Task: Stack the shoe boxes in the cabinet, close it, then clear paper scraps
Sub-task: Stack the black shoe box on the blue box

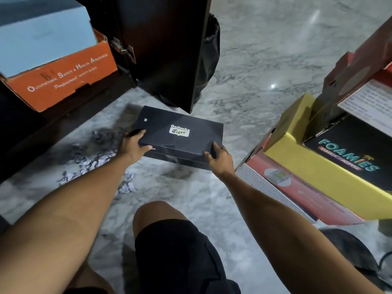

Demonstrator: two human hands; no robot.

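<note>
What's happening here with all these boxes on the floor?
A person crouched on the marble floor grips a black Onitsuka Tiger shoe box with both hands, the left hand at its left end and the right hand at its right corner. The cabinet door stands open, and an orange safety-shoe box already sits inside. More boxes, a yellow Foamies box among them, are piled to the right. Crumpled paper scraps still lie by the cabinet.

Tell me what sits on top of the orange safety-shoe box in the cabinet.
A pale blue box rests on the orange box, covering most of its top. The contents of both are hidden, and the cabinet interior behind them is out of sight.
</note>
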